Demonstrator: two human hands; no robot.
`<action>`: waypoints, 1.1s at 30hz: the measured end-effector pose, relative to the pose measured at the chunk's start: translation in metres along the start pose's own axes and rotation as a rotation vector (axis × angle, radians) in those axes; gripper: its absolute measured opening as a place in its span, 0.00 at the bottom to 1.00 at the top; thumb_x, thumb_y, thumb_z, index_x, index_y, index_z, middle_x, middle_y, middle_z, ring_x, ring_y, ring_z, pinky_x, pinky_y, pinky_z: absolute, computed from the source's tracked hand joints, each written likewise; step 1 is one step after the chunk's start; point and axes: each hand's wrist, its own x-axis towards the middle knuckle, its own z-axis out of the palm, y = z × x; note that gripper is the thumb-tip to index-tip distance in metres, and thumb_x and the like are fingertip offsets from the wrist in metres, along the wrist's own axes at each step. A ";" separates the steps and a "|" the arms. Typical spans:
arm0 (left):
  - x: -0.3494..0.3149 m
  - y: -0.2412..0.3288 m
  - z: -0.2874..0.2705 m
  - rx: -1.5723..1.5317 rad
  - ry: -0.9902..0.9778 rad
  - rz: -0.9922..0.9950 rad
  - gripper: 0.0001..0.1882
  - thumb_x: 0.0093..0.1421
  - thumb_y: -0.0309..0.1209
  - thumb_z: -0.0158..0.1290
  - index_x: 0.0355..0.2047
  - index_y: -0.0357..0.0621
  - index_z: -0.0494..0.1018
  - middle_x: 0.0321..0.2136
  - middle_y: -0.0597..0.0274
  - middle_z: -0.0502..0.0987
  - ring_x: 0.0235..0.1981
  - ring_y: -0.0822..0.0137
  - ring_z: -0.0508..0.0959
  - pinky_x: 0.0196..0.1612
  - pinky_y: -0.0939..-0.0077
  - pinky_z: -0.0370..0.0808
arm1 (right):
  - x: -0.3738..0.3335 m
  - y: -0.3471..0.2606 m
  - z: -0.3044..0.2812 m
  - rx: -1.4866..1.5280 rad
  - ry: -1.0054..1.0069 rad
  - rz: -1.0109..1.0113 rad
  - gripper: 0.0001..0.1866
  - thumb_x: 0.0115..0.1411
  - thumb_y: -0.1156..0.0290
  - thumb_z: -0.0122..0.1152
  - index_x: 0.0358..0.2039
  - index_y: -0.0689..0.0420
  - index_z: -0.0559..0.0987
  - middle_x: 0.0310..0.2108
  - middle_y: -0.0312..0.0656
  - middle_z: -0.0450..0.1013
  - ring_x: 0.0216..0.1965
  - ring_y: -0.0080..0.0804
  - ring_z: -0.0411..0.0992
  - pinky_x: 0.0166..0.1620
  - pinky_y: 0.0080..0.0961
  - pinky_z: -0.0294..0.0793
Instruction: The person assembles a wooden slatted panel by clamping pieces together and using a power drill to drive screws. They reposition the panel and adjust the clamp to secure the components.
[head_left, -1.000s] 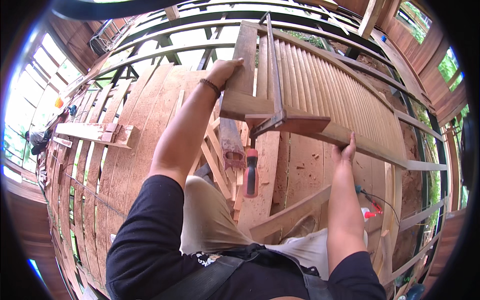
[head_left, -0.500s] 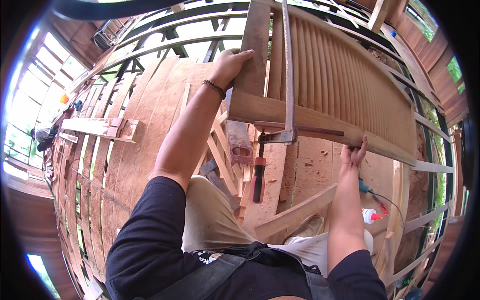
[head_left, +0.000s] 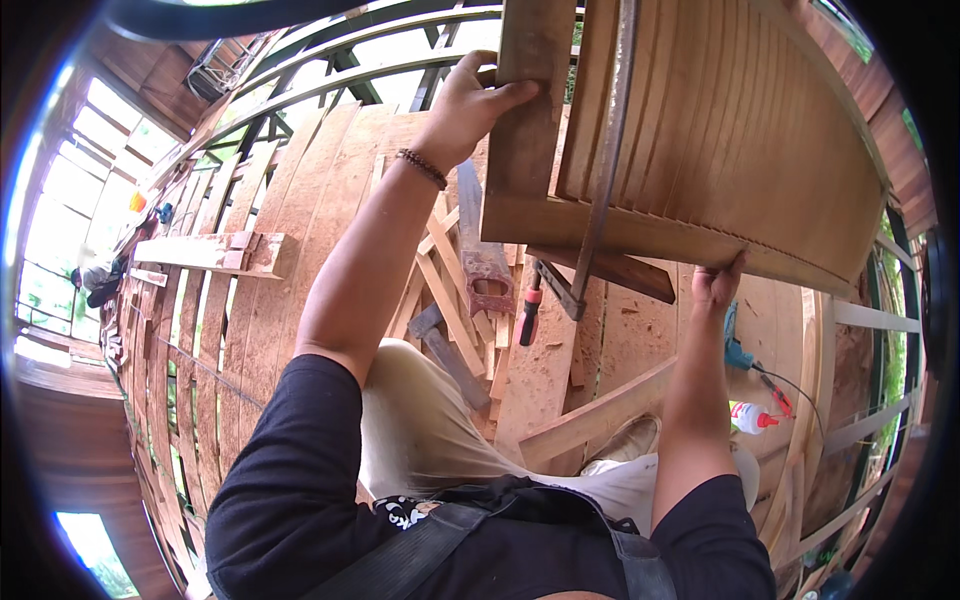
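Note:
A louvered wooden panel (head_left: pixel 720 130) with a row of slats in a frame is held up in front of me, tilted. My left hand (head_left: pixel 475 108) is closed round its left frame board, thumb on the front face. At the near edge my right hand (head_left: pixel 717 280) grips the lower rail from below, its fingertips partly hidden by the panel. A metal bar clamp (head_left: pixel 609 140) runs across the panel, with its red and black handle (head_left: pixel 530 312) hanging below the near rail. A dark wood strip (head_left: pixel 620 272) sits under that rail at the clamp.
Below lie a handsaw (head_left: pixel 488 280), a hammer-like tool or axe (head_left: pixel 447 355) and several wood offcuts. To the right are a teal corded power tool (head_left: pixel 737 345) and a white glue bottle (head_left: pixel 750 417) with a red cap. A stacked plank (head_left: pixel 212 252) lies left on the slatted floor.
The panel has moved right and tipped, so its slats show at a flatter angle. The clamp's handle has swung up and away from me. Both hands keep their hold.

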 end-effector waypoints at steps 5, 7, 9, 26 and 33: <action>-0.011 0.007 -0.003 -0.115 -0.059 -0.049 0.28 0.62 0.28 0.65 0.58 0.32 0.67 0.49 0.55 0.79 0.49 0.68 0.79 0.53 0.72 0.77 | -0.006 0.012 0.018 -0.129 -0.015 -0.060 0.29 0.74 0.49 0.50 0.67 0.51 0.68 0.65 0.39 0.70 0.64 0.38 0.69 0.62 0.43 0.75; -0.014 0.004 -0.003 -0.104 -0.074 -0.032 0.28 0.62 0.28 0.65 0.59 0.33 0.67 0.49 0.55 0.79 0.50 0.67 0.78 0.54 0.71 0.76 | -0.009 0.019 0.034 -0.159 0.040 -0.102 0.32 0.75 0.44 0.42 0.70 0.51 0.64 0.68 0.40 0.65 0.67 0.42 0.65 0.65 0.47 0.72; -0.019 0.001 -0.006 -0.122 -0.066 -0.018 0.33 0.60 0.29 0.68 0.60 0.30 0.64 0.47 0.50 0.80 0.48 0.66 0.81 0.51 0.71 0.79 | -0.019 0.032 0.063 -0.160 0.151 -0.107 0.35 0.75 0.40 0.34 0.72 0.50 0.60 0.71 0.40 0.60 0.69 0.46 0.61 0.68 0.50 0.68; -0.013 0.070 0.023 0.050 0.395 0.140 0.26 0.66 0.45 0.61 0.51 0.31 0.77 0.39 0.58 0.84 0.40 0.71 0.81 0.44 0.73 0.77 | -0.028 0.094 0.075 -0.087 0.124 -0.040 0.52 0.63 0.21 0.19 0.74 0.45 0.58 0.75 0.41 0.53 0.74 0.47 0.53 0.74 0.56 0.56; -0.003 0.070 0.015 0.133 0.490 0.259 0.25 0.68 0.45 0.59 0.46 0.30 0.80 0.34 0.57 0.85 0.37 0.72 0.81 0.40 0.74 0.78 | -0.023 0.104 0.083 -0.118 0.128 0.033 0.49 0.65 0.23 0.28 0.72 0.47 0.61 0.73 0.40 0.57 0.72 0.45 0.57 0.72 0.51 0.60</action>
